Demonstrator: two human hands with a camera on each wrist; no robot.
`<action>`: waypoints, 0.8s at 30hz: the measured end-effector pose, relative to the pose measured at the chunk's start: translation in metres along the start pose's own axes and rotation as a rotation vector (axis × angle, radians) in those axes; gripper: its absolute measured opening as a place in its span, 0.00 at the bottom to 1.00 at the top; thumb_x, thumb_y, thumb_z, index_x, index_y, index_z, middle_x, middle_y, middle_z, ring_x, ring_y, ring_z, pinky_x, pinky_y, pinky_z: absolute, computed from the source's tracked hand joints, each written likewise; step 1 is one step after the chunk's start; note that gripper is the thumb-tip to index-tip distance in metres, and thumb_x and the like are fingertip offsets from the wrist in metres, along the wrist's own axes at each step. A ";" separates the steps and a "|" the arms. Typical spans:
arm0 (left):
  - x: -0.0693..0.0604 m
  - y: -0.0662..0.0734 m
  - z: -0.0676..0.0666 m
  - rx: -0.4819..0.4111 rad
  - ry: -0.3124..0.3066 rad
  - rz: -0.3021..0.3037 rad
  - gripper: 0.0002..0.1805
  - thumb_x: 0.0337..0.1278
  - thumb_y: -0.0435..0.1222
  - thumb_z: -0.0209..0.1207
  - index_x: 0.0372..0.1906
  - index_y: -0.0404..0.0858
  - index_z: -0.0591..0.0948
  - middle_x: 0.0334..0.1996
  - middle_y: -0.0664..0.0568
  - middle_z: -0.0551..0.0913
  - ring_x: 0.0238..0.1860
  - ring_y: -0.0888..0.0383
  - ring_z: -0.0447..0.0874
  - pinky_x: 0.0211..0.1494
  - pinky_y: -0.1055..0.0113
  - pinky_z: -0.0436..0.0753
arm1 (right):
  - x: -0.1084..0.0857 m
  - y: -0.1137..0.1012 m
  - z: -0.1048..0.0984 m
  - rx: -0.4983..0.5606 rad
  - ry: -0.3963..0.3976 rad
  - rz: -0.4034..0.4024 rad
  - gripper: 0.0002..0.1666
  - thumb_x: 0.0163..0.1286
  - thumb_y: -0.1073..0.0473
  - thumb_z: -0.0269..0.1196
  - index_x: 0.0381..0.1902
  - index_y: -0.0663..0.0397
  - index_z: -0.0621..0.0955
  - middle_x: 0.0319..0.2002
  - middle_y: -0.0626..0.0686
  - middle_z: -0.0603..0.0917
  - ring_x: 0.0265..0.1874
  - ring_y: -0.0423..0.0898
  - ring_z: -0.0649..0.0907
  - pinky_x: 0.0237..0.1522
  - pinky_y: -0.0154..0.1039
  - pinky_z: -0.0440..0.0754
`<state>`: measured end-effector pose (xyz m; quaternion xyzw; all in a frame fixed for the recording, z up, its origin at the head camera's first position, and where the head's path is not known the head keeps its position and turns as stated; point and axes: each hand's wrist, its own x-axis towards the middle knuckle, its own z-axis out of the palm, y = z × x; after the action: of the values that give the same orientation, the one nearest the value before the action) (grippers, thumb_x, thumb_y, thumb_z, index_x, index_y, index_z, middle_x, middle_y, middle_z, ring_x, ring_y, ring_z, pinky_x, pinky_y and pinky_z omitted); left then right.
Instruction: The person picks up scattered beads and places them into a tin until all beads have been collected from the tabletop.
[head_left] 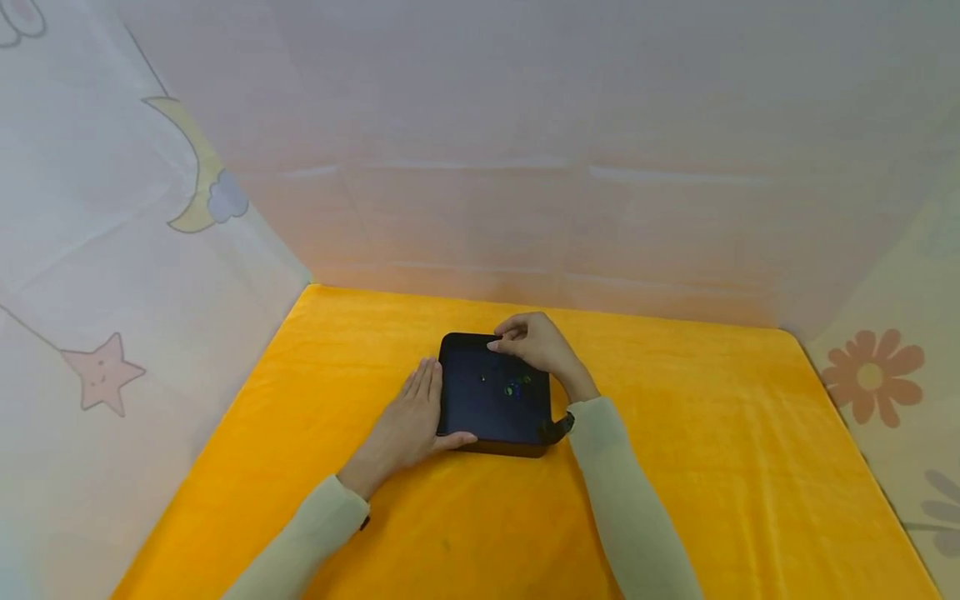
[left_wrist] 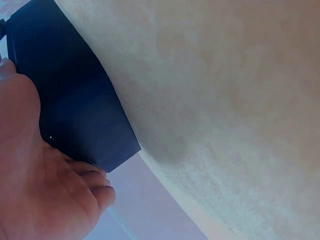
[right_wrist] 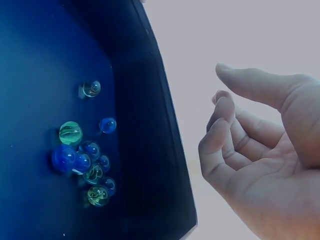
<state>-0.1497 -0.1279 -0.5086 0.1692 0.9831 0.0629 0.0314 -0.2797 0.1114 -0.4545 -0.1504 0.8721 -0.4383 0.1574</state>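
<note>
A square black tray (head_left: 472, 412) with raised walls stands on the yellow cloth. My left hand (head_left: 408, 417) lies against its near left corner, straight fingers along the left wall and thumb along the near edge. The left wrist view has that palm beside the tray's dark outer wall (left_wrist: 75, 95). Over the far right part of the tray is my right hand (head_left: 542, 343), fingers loosely bent. In the right wrist view a gap separates its thumb and fingers, with nothing between them. Several glass marbles lie inside the tray: a green one (right_wrist: 70, 133), a clear one (right_wrist: 91, 88) and blue ones (right_wrist: 63, 158).
Yellow cloth (head_left: 712, 433) covers the surface around the tray. A pale curtain-like wall (head_left: 525, 225) rises behind it, with patterned walls on both sides. A dark strap-like piece (head_left: 557, 429) hangs at the right wrist near the tray's right edge.
</note>
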 end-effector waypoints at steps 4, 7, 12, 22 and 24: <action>0.000 0.000 0.000 -0.007 -0.002 0.000 0.68 0.62 0.79 0.44 0.83 0.25 0.47 0.85 0.31 0.47 0.87 0.39 0.45 0.88 0.47 0.56 | 0.000 0.002 0.000 0.000 -0.008 -0.015 0.22 0.72 0.48 0.71 0.57 0.54 0.87 0.50 0.58 0.88 0.46 0.53 0.87 0.54 0.50 0.88; 0.000 0.000 -0.001 -0.012 -0.010 -0.003 0.69 0.62 0.79 0.44 0.83 0.26 0.46 0.85 0.32 0.46 0.87 0.39 0.45 0.88 0.47 0.56 | 0.000 0.004 0.000 -0.008 -0.005 -0.025 0.22 0.72 0.48 0.71 0.57 0.54 0.87 0.50 0.57 0.88 0.46 0.52 0.87 0.54 0.49 0.88; 0.001 -0.001 -0.001 -0.006 -0.020 0.001 0.69 0.62 0.79 0.43 0.84 0.26 0.45 0.85 0.32 0.44 0.87 0.39 0.44 0.88 0.47 0.55 | -0.003 0.004 -0.004 -0.014 0.006 -0.033 0.23 0.72 0.47 0.71 0.57 0.54 0.87 0.50 0.57 0.88 0.47 0.52 0.86 0.54 0.49 0.88; 0.001 -0.002 -0.002 -0.019 -0.019 0.000 0.69 0.62 0.79 0.44 0.84 0.26 0.45 0.85 0.32 0.45 0.87 0.38 0.44 0.88 0.46 0.55 | -0.019 0.006 -0.012 -0.014 0.011 -0.035 0.25 0.72 0.47 0.70 0.59 0.57 0.86 0.48 0.57 0.88 0.45 0.50 0.87 0.52 0.48 0.88; 0.000 -0.001 -0.001 -0.028 -0.020 0.005 0.69 0.62 0.79 0.44 0.84 0.26 0.45 0.85 0.32 0.44 0.87 0.38 0.44 0.88 0.46 0.55 | -0.025 0.010 -0.014 -0.020 0.022 -0.028 0.25 0.72 0.47 0.71 0.58 0.56 0.86 0.48 0.56 0.88 0.45 0.50 0.87 0.52 0.48 0.88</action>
<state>-0.1505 -0.1288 -0.5075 0.1721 0.9813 0.0749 0.0433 -0.2642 0.1370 -0.4512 -0.1593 0.8758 -0.4335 0.1402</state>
